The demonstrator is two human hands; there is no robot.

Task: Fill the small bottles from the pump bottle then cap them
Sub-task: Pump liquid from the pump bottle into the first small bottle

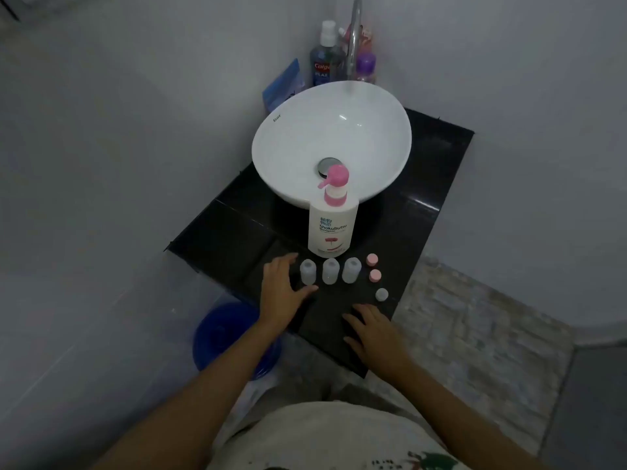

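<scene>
Pump bottle [333,220] stands upright, spout pointing left; both hands, left [283,289] and right [375,330], spread empty.

Both forearms are bare, with no sleeves, watch or rings visible on the left hand [283,286] or the right hand [375,332]. Below the arms, the person wears a pale, off-white shirt [339,435] printed near its lower edge with dark green and red marks.
</scene>
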